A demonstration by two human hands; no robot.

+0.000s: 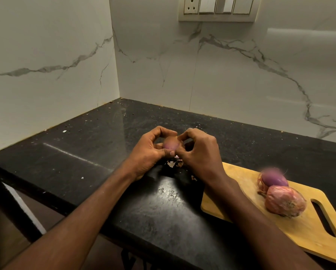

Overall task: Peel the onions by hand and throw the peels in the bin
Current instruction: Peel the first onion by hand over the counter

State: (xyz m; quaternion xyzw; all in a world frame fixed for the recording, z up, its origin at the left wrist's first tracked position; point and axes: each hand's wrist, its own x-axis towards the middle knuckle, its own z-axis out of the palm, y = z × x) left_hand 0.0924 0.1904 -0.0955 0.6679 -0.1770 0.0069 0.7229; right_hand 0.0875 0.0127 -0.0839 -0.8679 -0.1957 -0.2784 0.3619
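Note:
A small pinkish-purple onion (170, 143) is held above the black counter between both hands. My left hand (149, 152) grips it from the left, thumb on its lower front. My right hand (199, 152) pinches at its right side with curled fingers. Loose peel scraps (174, 163) lie on the counter just below the hands. Two more onions rest on the wooden cutting board (307, 230) at the right: one purple onion (274, 180) with its skin partly off, and one onion in papery skin (285, 200) in front of it. No bin is in view.
The black granite counter (97, 145) runs into a corner of white marble walls. A switch panel (217, 8) sits high on the back wall. The counter's front edge (52, 199) drops off at the lower left. Small crumbs dot the surface.

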